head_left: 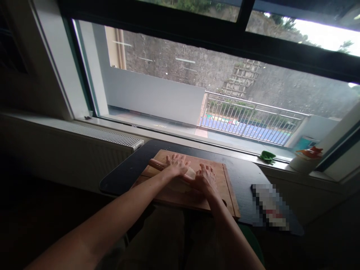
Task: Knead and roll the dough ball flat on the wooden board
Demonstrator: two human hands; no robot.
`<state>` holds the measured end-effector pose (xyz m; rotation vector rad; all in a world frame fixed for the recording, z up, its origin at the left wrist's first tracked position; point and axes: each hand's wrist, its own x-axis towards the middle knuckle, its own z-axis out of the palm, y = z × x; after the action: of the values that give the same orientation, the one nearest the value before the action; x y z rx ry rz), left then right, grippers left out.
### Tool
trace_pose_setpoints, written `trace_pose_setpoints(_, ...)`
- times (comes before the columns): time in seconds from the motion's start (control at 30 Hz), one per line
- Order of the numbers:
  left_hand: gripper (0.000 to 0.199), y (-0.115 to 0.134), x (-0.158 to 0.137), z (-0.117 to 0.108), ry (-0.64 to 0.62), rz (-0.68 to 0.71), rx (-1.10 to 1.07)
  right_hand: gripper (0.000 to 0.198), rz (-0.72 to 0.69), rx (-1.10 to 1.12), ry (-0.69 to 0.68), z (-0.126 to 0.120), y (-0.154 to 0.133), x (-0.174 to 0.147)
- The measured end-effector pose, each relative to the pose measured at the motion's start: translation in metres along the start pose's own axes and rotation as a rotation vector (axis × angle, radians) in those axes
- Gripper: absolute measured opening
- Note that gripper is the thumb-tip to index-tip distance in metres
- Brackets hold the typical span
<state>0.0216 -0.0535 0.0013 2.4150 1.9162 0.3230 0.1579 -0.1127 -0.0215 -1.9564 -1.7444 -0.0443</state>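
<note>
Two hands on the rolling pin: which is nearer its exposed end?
The left hand: the exposed end of the rolling pin juts out past it. The right hand sits farther along.

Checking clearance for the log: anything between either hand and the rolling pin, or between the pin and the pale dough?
Nothing visible. The left hand and right hand lie over the rolling pin. The dough shows beside it, between the hands. What lies under the palms is hidden.

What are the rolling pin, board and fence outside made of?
Rolling pin: probably wood, smooth, being brown with a soft shine.
Board: likely wood, fairly matte, from its warm tan colour.
Fence: likely polished metal; its bars gleam silver.
</note>
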Motion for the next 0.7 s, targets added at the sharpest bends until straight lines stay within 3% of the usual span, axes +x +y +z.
trace_pose_setpoints(0.43,0.059,-0.011,-0.044,0.001,0.133,0.045,0.038,0.040,-0.087,-0.043,0.098,-0.006,-0.018,-0.049)
trace_pose_setpoints(0.7,0.065,-0.004,-0.008,-0.001,-0.013,-0.031,0.021,0.038,-0.017,-0.023,0.031,-0.005,-0.010,-0.023)
